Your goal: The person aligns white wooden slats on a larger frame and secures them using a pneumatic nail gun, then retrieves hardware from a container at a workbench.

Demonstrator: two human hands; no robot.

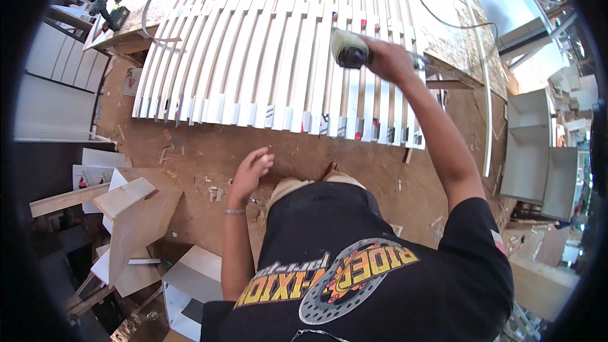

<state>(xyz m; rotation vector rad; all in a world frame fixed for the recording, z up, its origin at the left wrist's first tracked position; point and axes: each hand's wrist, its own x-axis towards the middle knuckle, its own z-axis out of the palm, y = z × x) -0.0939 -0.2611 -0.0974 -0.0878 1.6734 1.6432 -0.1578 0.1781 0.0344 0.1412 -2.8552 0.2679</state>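
Observation:
A row of long white slats [253, 57], joined by white cross strips, lies over the work table and overhangs its near edge. Above the right part of these slats, my right hand [387, 60] is closed around a pale green tool with a dark round end, which looks like a nail gun [350, 49]. Its nose is hidden from this view. My left hand [253, 168] hangs in front of the slats' near ends, apart from them. Its fingers are loosely bent, with nothing visible in them.
A cordless drill [116, 18] rests on the table's far left corner. A dark hose [472, 26] loops across the right side. Wooden offcuts and boards [136, 215] are piled at lower left. Open cabinet boxes [531, 145] stand at right. Scraps litter the brown floor [209, 145].

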